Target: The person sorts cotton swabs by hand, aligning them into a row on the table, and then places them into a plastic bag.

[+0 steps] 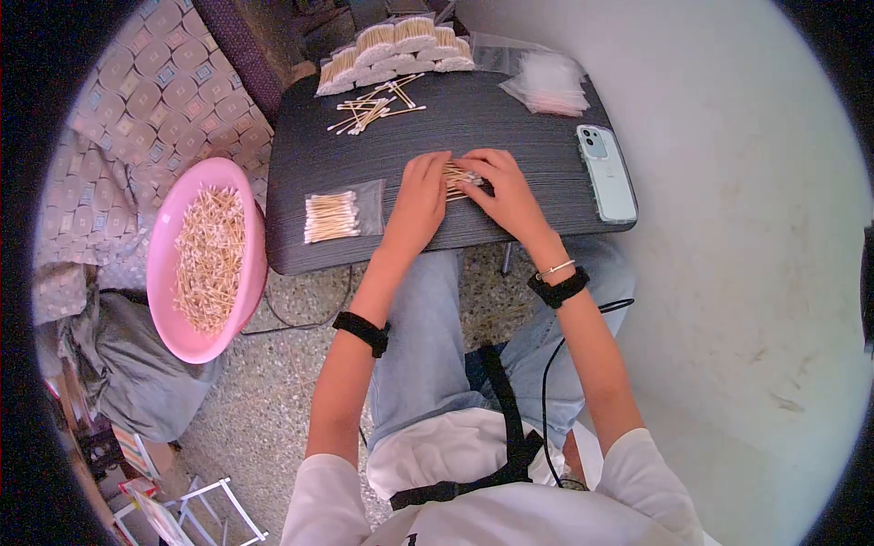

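Note:
Between my two hands, near the front edge of the dark table, lies a small bunch of cotton swabs (pixel 460 179). My left hand (pixel 421 202) is closed against the bunch's left side, fingers pressed together. From the right, my right hand (pixel 506 193) curls its fingers and thumb round the other end. Parts of the bunch are hidden under the fingers. Left of my left hand, a clear plastic bag (pixel 370 207) lies flat with a row of cotton swabs (pixel 331 217) in it. Further back, several loose cotton swabs (pixel 369 111) are scattered in a crisscross heap.
Packed swab bundles (pixel 396 47) are stacked at the table's back edge. A pile of empty clear bags (pixel 549 84) lies back right, a phone (pixel 607 175) at the right edge. A pink basin (pixel 164 264) full of swabs stands left. A wall (pixel 728 182) borders the right side.

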### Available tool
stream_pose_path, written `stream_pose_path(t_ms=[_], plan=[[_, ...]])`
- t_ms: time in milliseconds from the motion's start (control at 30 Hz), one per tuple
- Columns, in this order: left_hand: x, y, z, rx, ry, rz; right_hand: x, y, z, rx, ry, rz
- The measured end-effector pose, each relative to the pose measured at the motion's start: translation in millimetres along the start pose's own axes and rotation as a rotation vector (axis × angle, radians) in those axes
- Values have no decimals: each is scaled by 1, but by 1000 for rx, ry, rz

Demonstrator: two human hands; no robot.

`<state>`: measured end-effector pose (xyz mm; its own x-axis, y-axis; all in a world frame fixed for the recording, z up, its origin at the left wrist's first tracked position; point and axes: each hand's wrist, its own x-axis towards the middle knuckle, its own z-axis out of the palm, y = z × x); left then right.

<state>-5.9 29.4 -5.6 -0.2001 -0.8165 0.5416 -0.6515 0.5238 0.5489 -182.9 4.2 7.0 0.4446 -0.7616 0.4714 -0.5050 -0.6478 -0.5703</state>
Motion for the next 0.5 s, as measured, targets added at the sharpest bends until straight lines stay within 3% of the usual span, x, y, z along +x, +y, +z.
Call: stream_pose_path(t_ms=[500], plan=[[20,-14,-1,-105,13,-18,17,16,-1,92,34,54]])
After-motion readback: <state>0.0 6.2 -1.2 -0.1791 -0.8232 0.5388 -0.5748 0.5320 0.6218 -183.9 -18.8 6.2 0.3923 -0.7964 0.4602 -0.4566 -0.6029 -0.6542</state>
